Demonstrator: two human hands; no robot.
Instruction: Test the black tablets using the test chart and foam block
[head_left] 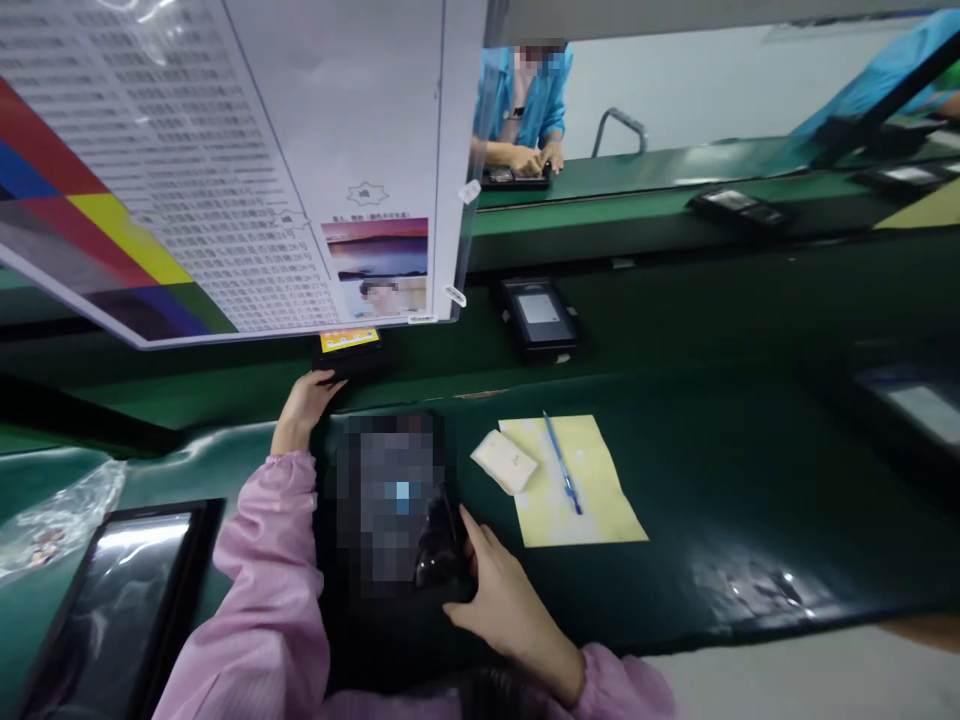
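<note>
My left hand (304,405) reaches forward to a black device with a lit orange screen (349,345) lying under the hanging test chart; its fingers curl on the device's near edge. My right hand (499,590) grips the right edge of a black tablet (394,505) lying on the dark green work surface (750,480) in front of me; the tablet's screen is blurred out. Both my sleeves are pink.
A yellow paper (600,500) with a blue pen (562,462) and a white cloth pad (504,460) lies right of the tablet. Another black tablet (112,600) sits at lower left, one device (538,318) on the belt. A large test chart (225,150) hangs above. Co-workers in blue (525,110) work behind.
</note>
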